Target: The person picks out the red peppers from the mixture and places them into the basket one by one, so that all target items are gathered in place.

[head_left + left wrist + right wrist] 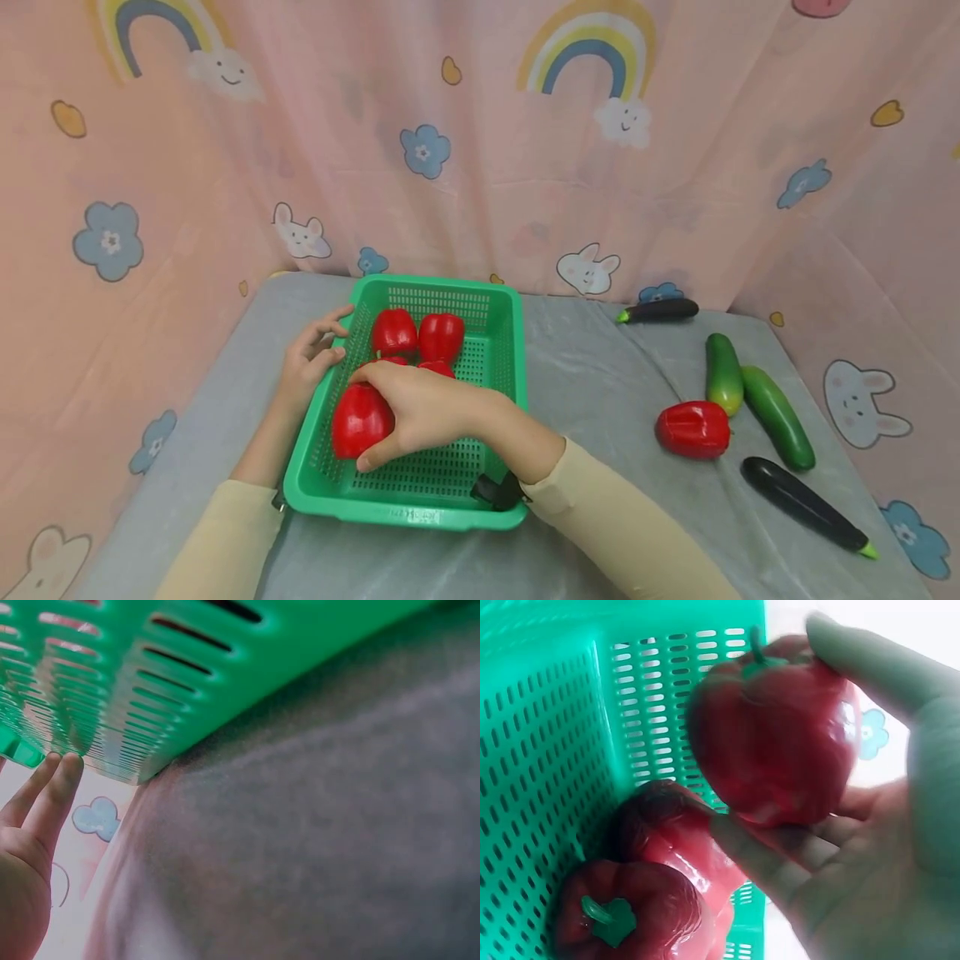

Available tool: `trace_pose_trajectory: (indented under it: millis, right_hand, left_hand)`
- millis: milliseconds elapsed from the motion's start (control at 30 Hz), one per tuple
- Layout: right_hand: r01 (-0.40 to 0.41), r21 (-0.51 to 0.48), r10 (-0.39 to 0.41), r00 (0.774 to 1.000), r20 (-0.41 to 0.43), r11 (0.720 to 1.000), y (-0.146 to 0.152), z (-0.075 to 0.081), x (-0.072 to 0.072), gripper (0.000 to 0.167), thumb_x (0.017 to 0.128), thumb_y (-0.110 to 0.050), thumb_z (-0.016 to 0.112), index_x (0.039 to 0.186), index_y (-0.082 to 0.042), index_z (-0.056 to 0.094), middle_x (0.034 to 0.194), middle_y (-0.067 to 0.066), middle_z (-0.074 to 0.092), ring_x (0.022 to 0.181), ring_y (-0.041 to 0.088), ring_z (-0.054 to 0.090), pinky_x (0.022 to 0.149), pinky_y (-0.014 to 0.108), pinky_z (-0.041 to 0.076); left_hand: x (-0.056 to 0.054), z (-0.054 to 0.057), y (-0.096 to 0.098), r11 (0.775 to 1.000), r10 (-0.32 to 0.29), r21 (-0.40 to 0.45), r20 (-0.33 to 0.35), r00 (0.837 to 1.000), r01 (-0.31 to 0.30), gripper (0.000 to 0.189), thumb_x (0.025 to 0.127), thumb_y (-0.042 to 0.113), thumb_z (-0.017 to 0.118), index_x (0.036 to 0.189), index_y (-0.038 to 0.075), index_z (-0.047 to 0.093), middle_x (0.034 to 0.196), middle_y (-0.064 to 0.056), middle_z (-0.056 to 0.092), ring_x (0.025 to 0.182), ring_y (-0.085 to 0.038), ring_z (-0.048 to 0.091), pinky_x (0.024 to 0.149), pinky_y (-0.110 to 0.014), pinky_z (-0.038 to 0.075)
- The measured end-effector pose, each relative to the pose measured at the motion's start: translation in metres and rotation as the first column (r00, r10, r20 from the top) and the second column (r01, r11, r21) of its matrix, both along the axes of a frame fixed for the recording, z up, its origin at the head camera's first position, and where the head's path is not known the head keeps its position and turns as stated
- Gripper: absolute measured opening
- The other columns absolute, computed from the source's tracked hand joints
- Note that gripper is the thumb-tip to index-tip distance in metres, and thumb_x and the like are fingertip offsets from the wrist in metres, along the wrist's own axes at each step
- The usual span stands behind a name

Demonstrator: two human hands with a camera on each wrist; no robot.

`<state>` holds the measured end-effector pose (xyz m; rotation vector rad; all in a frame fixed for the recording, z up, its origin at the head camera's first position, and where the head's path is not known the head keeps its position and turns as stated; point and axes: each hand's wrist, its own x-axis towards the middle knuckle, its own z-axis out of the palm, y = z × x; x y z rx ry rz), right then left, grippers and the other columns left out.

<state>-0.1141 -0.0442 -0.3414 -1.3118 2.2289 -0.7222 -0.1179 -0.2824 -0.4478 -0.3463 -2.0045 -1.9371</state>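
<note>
My right hand (420,408) grips a red bell pepper (361,421) over the near left part of a green perforated basket (405,515). In the right wrist view the thumb and fingers are around that pepper, its green stem showing. Two more bell peppers, a left one (394,332) and a right one (442,337), lie at the basket's far end, and others are partly hidden behind the right hand. At the basket's left side is my left hand (306,360); the left wrist view has its extended fingers (56,791) against the outer wall.
On the grey cloth (592,517) to the right lie a red bell pepper (693,430), a shorter green cucumber (723,375), a longer one (780,417), a near eggplant (806,504) and a far eggplant (662,311). A pink patterned curtain (495,217) hangs behind.
</note>
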Motion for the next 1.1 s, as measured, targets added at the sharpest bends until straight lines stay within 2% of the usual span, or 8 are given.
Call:
trace_pose_trajectory:
  millis: [100,300,433,633,833,1100]
  right_hand:
    - [-0.032,0.008,0.031,0.999,0.025,0.999,-0.001,-0.004,0.0,0.093,0.083,-0.053,0.091,0.156,-0.015,0.048,0.139,-0.008,0.059,0.123,0.006,0.056,0.087,0.023,0.057]
    - [-0.072,0.033,0.071,0.996,0.052,0.997,-0.006,-0.01,0.001,0.094,0.084,-0.057,0.09,0.156,-0.015,0.048,0.136,-0.01,0.06,0.119,0.003,0.057,0.086,0.022,0.057]
    - [-0.097,0.068,0.096,0.995,0.018,0.993,-0.011,-0.015,0.003,0.095,0.085,-0.059,0.088,0.159,-0.016,0.047,0.138,-0.01,0.06,0.12,0.002,0.057,0.088,0.022,0.057]
    - [-0.126,0.136,0.134,0.99,-0.052,0.983,-0.016,-0.018,0.008,0.097,0.087,-0.063,0.084,0.164,-0.018,0.044,0.144,-0.008,0.057,0.126,0.005,0.055,0.092,0.026,0.057]
    - [-0.122,0.168,0.136,0.988,-0.077,0.978,-0.018,-0.017,0.012,0.095,0.088,-0.066,0.081,0.166,-0.026,0.044,0.148,-0.005,0.056,0.127,0.008,0.055,0.09,0.028,0.058]
    - [-0.148,0.141,0.162,0.982,-0.095,0.979,-0.02,-0.023,0.011,0.094,0.089,-0.06,0.084,0.164,-0.017,0.047,0.152,-0.003,0.057,0.134,0.01,0.053,0.093,0.026,0.057]
  left_hand:
    - [-0.001,-0.001,0.0,1.0,0.005,0.003,-0.013,1.0,-0.005,0.017,0.097,-0.013,0.053,0.113,-0.018,0.056,0.155,-0.026,0.057,0.144,-0.021,0.052,0.093,-0.03,0.05]
    - [-0.001,-0.002,-0.001,1.0,0.003,0.005,-0.047,0.999,-0.003,0.016,0.097,-0.013,0.052,0.112,-0.018,0.055,0.153,-0.027,0.058,0.145,-0.023,0.052,0.098,-0.029,0.05]
    - [0.0,-0.002,-0.001,1.0,0.001,0.005,-0.042,0.999,-0.001,0.017,0.098,-0.012,0.053,0.113,-0.018,0.055,0.154,-0.025,0.058,0.145,-0.023,0.051,0.099,-0.027,0.051]
    - [-0.001,-0.002,-0.002,1.0,-0.005,0.004,-0.029,1.0,0.005,0.017,0.098,-0.012,0.054,0.113,-0.018,0.055,0.154,-0.025,0.058,0.147,-0.022,0.05,0.107,-0.029,0.045]
    - [-0.001,-0.001,-0.002,1.0,-0.011,0.009,-0.009,1.0,0.011,0.018,0.099,-0.011,0.054,0.115,-0.018,0.054,0.156,-0.022,0.058,0.143,-0.023,0.054,0.095,-0.026,0.053]
    - [0.0,0.0,-0.002,1.0,-0.01,-0.004,-0.015,1.0,0.01,0.017,0.099,-0.011,0.054,0.115,-0.018,0.055,0.156,-0.025,0.056,0.147,-0.022,0.05,0.097,-0.029,0.05]
